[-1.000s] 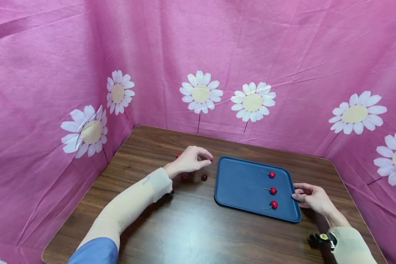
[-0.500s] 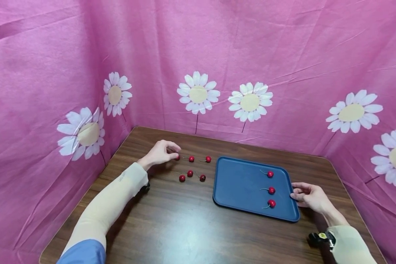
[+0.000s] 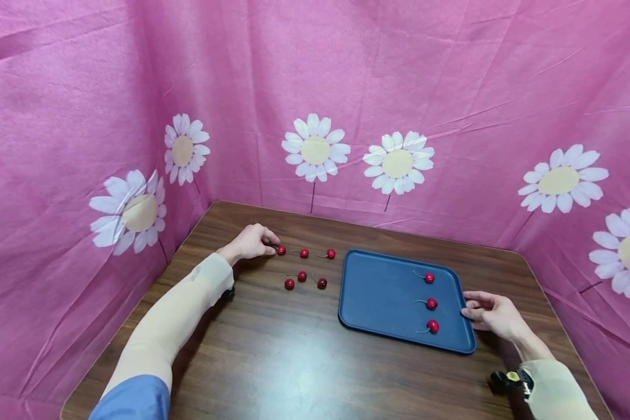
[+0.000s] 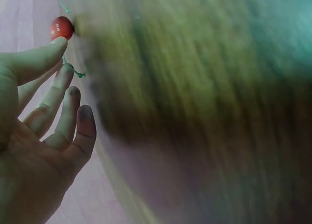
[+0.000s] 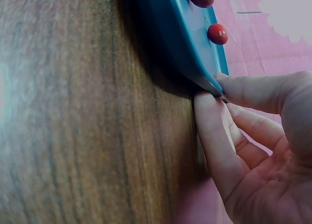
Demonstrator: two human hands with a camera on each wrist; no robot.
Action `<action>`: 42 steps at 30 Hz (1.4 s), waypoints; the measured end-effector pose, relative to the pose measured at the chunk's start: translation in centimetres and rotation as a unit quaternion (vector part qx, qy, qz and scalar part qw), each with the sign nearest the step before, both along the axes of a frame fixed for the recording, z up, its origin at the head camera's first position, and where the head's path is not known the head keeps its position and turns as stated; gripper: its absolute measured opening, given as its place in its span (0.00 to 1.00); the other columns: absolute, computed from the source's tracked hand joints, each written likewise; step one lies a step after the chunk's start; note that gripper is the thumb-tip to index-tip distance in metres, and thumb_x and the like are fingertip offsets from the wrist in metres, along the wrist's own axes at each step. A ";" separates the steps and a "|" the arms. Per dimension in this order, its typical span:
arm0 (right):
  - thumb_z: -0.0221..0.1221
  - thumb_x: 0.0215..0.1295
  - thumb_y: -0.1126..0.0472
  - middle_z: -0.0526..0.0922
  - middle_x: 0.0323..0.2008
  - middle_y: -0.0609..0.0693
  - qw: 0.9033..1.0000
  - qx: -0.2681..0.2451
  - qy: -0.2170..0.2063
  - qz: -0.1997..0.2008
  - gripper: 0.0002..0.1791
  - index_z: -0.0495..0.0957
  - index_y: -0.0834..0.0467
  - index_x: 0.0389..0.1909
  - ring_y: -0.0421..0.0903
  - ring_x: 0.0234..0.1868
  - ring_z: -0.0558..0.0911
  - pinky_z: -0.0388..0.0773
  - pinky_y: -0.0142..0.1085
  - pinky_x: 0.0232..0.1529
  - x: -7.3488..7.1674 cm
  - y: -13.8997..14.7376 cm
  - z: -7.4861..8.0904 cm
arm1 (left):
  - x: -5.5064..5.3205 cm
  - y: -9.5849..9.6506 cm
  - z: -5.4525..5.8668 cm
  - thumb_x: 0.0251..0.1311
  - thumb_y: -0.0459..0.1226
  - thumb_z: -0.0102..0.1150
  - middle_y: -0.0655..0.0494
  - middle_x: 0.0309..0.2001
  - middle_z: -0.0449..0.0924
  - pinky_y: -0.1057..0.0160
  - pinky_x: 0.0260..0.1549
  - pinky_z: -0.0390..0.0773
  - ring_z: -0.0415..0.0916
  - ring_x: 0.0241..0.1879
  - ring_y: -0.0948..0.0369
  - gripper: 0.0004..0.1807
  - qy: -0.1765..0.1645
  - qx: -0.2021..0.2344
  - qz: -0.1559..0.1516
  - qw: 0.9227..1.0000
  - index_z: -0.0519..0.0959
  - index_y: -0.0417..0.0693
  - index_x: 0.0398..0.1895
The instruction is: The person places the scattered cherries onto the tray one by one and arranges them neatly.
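Observation:
In the head view my left hand [image 3: 251, 241] is at the far left of the table, thumb and fingertips at a red cherry [image 3: 281, 250]. The left wrist view shows the thumb and index finger pinching this cherry [image 4: 62, 28] at its stem side, its green stem passing behind the fingers. My right hand [image 3: 499, 317] grips the right edge of a blue tray [image 3: 383, 291], thumb on the rim and fingers below it, as the right wrist view shows. Three cherries with stems lie in a column on the tray's right side, the middle cherry [image 3: 431, 303] among them.
Several more cherries lie on the brown wooden table [image 3: 273, 350] between my left hand and the tray, the nearest to the tray being a dark cherry [image 3: 322, 283]. A pink curtain [image 3: 346, 70] with white daisies hangs close behind the table and along both sides.
My left hand has moved left from above the cherries near the tray to the far-left cherry, its fingers drawing together there. The right hand stays at the tray edge.

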State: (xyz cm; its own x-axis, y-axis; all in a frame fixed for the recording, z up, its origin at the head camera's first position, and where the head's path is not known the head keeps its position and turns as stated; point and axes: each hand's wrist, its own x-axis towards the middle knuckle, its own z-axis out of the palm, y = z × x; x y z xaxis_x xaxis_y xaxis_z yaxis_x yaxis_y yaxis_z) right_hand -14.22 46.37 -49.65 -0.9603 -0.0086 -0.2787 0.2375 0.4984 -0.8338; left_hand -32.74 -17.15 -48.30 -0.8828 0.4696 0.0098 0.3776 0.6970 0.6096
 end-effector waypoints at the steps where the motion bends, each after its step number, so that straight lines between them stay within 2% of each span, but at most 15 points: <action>1: 0.65 0.78 0.71 0.85 0.40 0.40 1.000 0.002 -0.001 0.001 0.36 0.61 0.83 0.77 0.30 0.38 0.87 0.93 0.36 0.42 0.0 0.0 0.0 | -0.1 0.0 -0.1 0.65 0.33 0.78 0.45 0.56 0.95 0.46 0.65 0.86 0.90 0.59 0.46 0.16 0.002 -0.006 0.002 1.000 0.93 0.42 0.56; 9: 0.66 0.79 0.70 0.86 0.40 0.39 1.000 0.008 -0.005 0.000 0.36 0.61 0.82 0.78 0.31 0.38 0.87 0.93 0.36 0.42 -0.2 0.2 -0.3 | -0.9 0.0 -1.2 0.65 0.38 0.78 0.50 0.50 0.97 0.47 0.59 0.87 0.91 0.53 0.50 0.12 0.036 -0.030 -0.006 0.999 0.95 0.47 0.51; 11: 0.65 0.79 0.70 0.85 0.40 0.39 1.000 0.007 -0.005 0.000 0.36 0.61 0.82 0.78 0.31 0.38 0.87 0.93 0.36 0.42 -0.2 0.2 -0.3 | -1.9 -0.4 -2.4 0.65 0.40 0.79 0.54 0.46 0.97 0.51 0.54 0.86 0.91 0.48 0.54 0.10 0.049 -0.027 -0.017 0.998 0.96 0.52 0.47; 14: 0.65 0.79 0.70 0.85 0.40 0.38 1.000 0.005 -0.006 -0.001 0.36 0.61 0.82 0.78 0.31 0.38 0.87 0.93 0.36 0.42 -0.2 0.2 -0.3 | -4.1 -1.1 -5.1 0.65 0.47 0.79 0.62 0.40 0.96 0.56 0.47 0.84 0.89 0.42 0.60 0.06 0.066 -0.024 -0.032 0.997 0.96 0.60 0.42; 16: 0.65 0.79 0.70 0.85 0.39 0.38 1.000 0.004 -0.005 -0.002 0.36 0.61 0.82 0.78 0.30 0.38 0.87 0.93 0.36 0.42 -0.2 0.2 -0.2 | -5.8 -1.6 -7.2 0.64 0.51 0.80 0.69 0.38 0.94 0.59 0.44 0.82 0.87 0.40 0.64 0.04 0.076 -0.031 -0.030 0.996 0.95 0.68 0.38; 18: 0.65 0.79 0.70 0.85 0.39 0.38 1.000 0.004 -0.004 -0.001 0.36 0.61 0.82 0.78 0.30 0.38 0.87 0.93 0.36 0.42 -0.1 0.1 -0.2 | -6.9 -1.8 -8.5 0.63 0.53 0.80 0.74 0.37 0.94 0.59 0.45 0.82 0.87 0.40 0.66 0.03 0.082 -0.039 -0.026 0.996 0.95 0.73 0.36; 21: 0.65 0.79 0.70 0.85 0.39 0.37 1.000 0.004 -0.003 -0.002 0.36 0.61 0.82 0.78 0.30 0.38 0.87 0.93 0.36 0.42 -0.1 0.1 -0.2 | -7.3 -1.9 -9.0 0.62 0.54 0.81 0.76 0.36 0.93 0.57 0.46 0.83 0.87 0.41 0.67 0.03 0.083 -0.048 -0.017 0.995 0.94 0.75 0.33; 22: 0.65 0.79 0.70 0.85 0.39 0.38 1.000 0.005 -0.003 -0.001 0.36 0.61 0.82 0.78 0.30 0.38 0.87 0.93 0.36 0.42 -0.1 0.0 -0.2 | -7.2 -1.9 -8.9 0.63 0.53 0.81 0.74 0.37 0.94 0.56 0.46 0.83 0.88 0.41 0.65 0.02 0.085 -0.047 -0.016 0.995 0.95 0.73 0.34; 25: 0.65 0.79 0.70 0.85 0.40 0.38 1.000 0.007 -0.004 0.000 0.36 0.61 0.82 0.78 0.30 0.39 0.87 0.93 0.36 0.42 -0.1 0.1 -0.2 | -4.7 -1.3 -6.2 0.66 0.49 0.80 0.67 0.40 0.96 0.53 0.52 0.85 0.90 0.45 0.60 0.02 0.071 -0.034 -0.014 0.997 0.96 0.67 0.37; 26: 0.65 0.79 0.70 0.85 0.40 0.39 1.000 0.008 -0.004 0.001 0.36 0.61 0.82 0.78 0.30 0.39 0.87 0.93 0.36 0.42 -0.1 0.1 -0.2 | -4.3 -1.3 -5.8 0.67 0.51 0.79 0.67 0.41 0.96 0.54 0.54 0.85 0.90 0.47 0.61 0.04 0.072 -0.023 -0.020 0.997 0.97 0.67 0.37; 29: 0.65 0.79 0.70 0.85 0.41 0.40 1.000 0.012 -0.002 0.003 0.36 0.61 0.82 0.78 0.30 0.39 0.87 0.93 0.36 0.42 -0.2 0.2 -0.2 | -1.7 -0.6 -2.8 0.70 0.47 0.77 0.61 0.44 0.97 0.49 0.59 0.86 0.92 0.52 0.56 0.05 0.063 -0.012 -0.010 0.998 0.98 0.62 0.39; 32: 0.66 0.79 0.70 0.85 0.40 0.40 1.000 0.011 -0.001 0.002 0.36 0.62 0.82 0.78 0.30 0.38 0.87 0.93 0.36 0.42 -0.1 0.1 -0.2 | -0.9 -0.3 -1.8 0.71 0.46 0.76 0.58 0.46 0.98 0.47 0.60 0.86 0.92 0.54 0.53 0.05 0.060 -0.005 0.006 0.998 0.98 0.60 0.41; 33: 0.66 0.78 0.70 0.85 0.40 0.39 1.000 0.009 0.000 0.001 0.36 0.62 0.82 0.78 0.30 0.38 0.87 0.93 0.36 0.41 -0.1 0.1 -0.2 | -0.2 0.1 -0.9 0.70 0.42 0.77 0.55 0.47 0.98 0.44 0.61 0.86 0.92 0.55 0.50 0.04 0.053 -0.011 0.020 0.998 0.98 0.58 0.42; 37: 0.66 0.77 0.71 0.85 0.39 0.38 1.000 -0.001 0.001 0.000 0.36 0.61 0.83 0.77 0.30 0.38 0.87 0.93 0.36 0.41 0.1 -0.2 -0.2 | 0.2 0.5 -0.6 0.71 0.42 0.76 0.56 0.47 0.98 0.48 0.59 0.86 0.92 0.51 0.55 0.05 0.057 0.001 0.040 0.998 0.97 0.57 0.44; 42: 0.66 0.77 0.71 0.85 0.38 0.38 1.000 -0.002 0.006 -0.001 0.36 0.62 0.83 0.76 0.30 0.38 0.87 0.93 0.36 0.40 0.1 -0.2 -0.2 | 0.3 1.2 -0.6 0.72 0.41 0.74 0.55 0.37 0.97 0.58 0.47 0.84 0.86 0.30 0.64 0.05 0.054 0.037 0.055 0.996 0.96 0.53 0.43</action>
